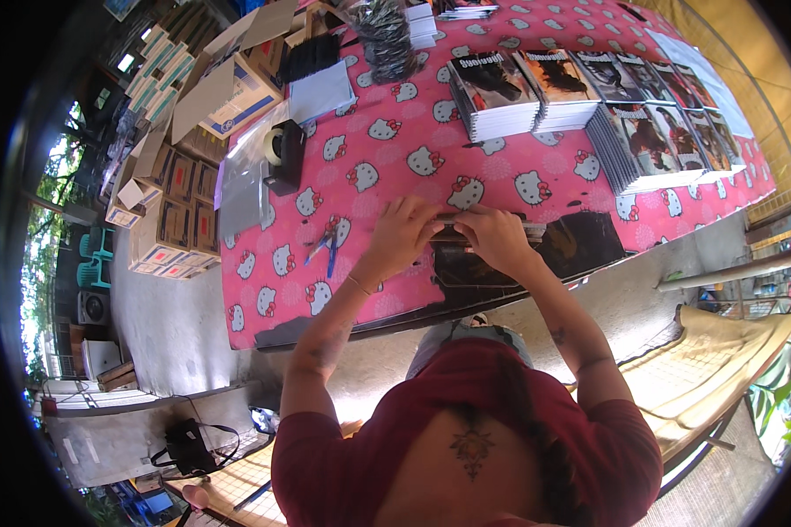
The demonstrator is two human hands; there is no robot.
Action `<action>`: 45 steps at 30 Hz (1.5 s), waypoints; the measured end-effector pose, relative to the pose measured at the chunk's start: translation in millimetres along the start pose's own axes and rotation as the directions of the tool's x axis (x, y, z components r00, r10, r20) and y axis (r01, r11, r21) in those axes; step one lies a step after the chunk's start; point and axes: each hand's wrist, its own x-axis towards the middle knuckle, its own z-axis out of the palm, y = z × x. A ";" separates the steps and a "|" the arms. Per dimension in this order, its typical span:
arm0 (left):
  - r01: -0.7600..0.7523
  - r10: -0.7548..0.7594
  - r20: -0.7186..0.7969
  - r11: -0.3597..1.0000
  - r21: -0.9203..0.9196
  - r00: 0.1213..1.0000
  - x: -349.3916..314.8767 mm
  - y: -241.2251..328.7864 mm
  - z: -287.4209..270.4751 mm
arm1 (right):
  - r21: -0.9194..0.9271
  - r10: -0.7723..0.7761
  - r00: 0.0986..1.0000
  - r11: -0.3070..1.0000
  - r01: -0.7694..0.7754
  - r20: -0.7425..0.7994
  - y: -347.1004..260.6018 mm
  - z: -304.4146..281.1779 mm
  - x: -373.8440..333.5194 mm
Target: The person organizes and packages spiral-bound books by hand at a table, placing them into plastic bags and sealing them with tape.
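My left hand point(404, 232) and my right hand point(497, 239) meet at the near edge of the table, fingers curled and thumbs toward each other. Both grip a narrow, dark brownish thing point(449, 234), mostly covered by the fingers; its kind I cannot make out. Under and beside the hands lies a flat, dark, rectangular piece point(475, 269) on a bare black part of the tabletop point(584, 244). To the left of my left hand rest several pens point(331, 255), blue ones among them. Beyond these stands a black tape dispenser point(284, 158) with a roll of tape.
Stacks of books with dark illustrated covers point(650, 140) stand at the right on the pink patterned tablecloth point(387, 180). Clear plastic sleeves point(244, 189) lie by the left edge. A bundle in dark plastic point(382, 39) stands at the back. Cardboard boxes point(163, 230) are piled left of the table.
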 end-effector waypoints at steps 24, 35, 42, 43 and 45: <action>0.052 -0.070 0.057 0.963 0.265 0.996 -52.9 63.1 79.6 | -0.047 -0.090 0.996 0.995 0.091 0.021 32.8 -22.3 -12.7; -0.032 -0.006 0.098 0.924 0.382 0.995 -6.6 64.5 56.3 | -0.087 0.078 0.990 0.994 -0.068 0.115 20.5 -32.2 -15.7; -0.055 0.079 -0.069 0.953 0.299 0.995 -19.8 75.8 65.4 | 0.672 0.249 0.958 0.735 -0.091 -0.142 62.2 -36.3 -61.6; -0.037 0.068 -0.079 0.941 0.336 0.995 12.7 66.0 52.7 | 0.774 0.301 0.951 0.618 -0.136 -0.074 75.3 -18.2 -67.5; -0.071 0.081 -0.004 0.900 0.429 0.997 18.7 66.7 51.8 | 0.851 0.368 0.929 0.501 -0.156 -0.047 79.3 -5.1 -70.1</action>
